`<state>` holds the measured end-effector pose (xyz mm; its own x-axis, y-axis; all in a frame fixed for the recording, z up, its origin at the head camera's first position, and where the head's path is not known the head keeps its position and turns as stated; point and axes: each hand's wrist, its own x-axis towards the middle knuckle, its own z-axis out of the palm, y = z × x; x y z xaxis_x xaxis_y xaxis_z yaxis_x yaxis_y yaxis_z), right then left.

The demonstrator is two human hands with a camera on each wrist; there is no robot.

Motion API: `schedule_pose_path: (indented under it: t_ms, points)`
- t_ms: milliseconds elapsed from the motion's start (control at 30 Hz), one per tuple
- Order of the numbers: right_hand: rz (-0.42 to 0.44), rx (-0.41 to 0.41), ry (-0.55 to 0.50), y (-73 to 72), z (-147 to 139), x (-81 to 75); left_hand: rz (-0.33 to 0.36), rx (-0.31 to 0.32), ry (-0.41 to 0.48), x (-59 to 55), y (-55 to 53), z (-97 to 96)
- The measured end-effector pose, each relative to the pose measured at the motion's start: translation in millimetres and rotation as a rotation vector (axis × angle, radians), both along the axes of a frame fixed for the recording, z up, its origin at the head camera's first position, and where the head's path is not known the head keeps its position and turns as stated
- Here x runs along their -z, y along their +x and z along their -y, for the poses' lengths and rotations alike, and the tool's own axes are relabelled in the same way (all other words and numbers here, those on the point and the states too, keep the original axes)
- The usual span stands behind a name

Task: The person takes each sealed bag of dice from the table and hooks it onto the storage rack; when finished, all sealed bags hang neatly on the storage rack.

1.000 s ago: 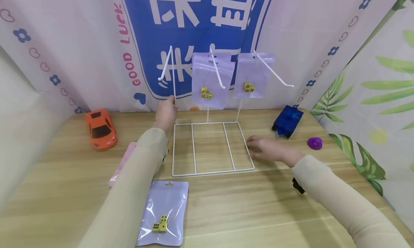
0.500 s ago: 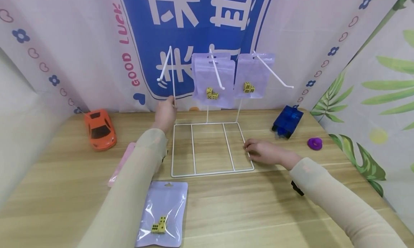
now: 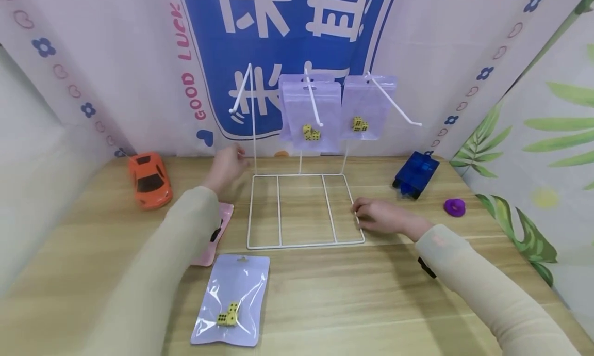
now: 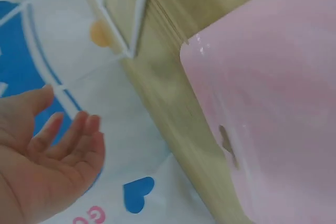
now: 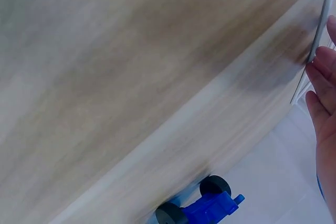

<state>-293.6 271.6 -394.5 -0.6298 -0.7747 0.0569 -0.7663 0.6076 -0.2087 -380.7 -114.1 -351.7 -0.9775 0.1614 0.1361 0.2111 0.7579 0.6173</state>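
Note:
A white wire display rack (image 3: 306,246) stands upright on the table, with three hooks at its top. Resealable bags of yellow dice hang on two of them: an overlapping pair (image 3: 312,111) on the middle hook and one bag (image 3: 368,103) on the right. Nothing hangs from the left hook (image 3: 241,90). My left hand (image 3: 227,165) is just left of the rack's left post, apart from it, fingers loosely bent and holding nothing in the left wrist view. At the base's right side my right hand (image 3: 382,216) pinches the wire with its fingertips.
In front of the rack lies another purple dice bag (image 3: 232,299). A pink bag (image 3: 225,222) is partly under my left forearm. An orange toy car (image 3: 150,180) is at the left; a blue toy vehicle (image 3: 416,174) and a small purple ring-like piece (image 3: 455,207) are at the right.
My left hand has let go of the left post and moved slightly left, uncovering more of the pink bag. The front middle bag has swung right and straightened. My right hand stays at the base.

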Motion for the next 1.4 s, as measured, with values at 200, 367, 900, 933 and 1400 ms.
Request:
schedule_pose_path:
  t_ms: [200, 367, 900, 933, 1400]
  points:
    - [-0.02, -0.012, 0.025, 0.8, 1, -1.3, 0.134, 0.105, -0.084, -7.8, 43.5, 15.0]
    - [-0.025, -0.01, 0.025, 0.9, 2, -2.8, 0.209, 0.135, -0.212, -8.6, 77.4, 37.4]
    - [-0.042, -0.022, 0.034, 1.4, 4, -5.2, 0.367, 0.027, -0.309, 30.3, 106.7, 78.9]
    - [-0.043, -0.023, 0.037, 1.5, 4, -5.5, 0.346, 0.026, -0.307, 30.6, 106.7, 78.7]
    - [-0.05, -0.004, 0.047, 2.4, 4, -3.8, 0.183, -0.022, 0.064, 12.2, 103.6, 65.6]
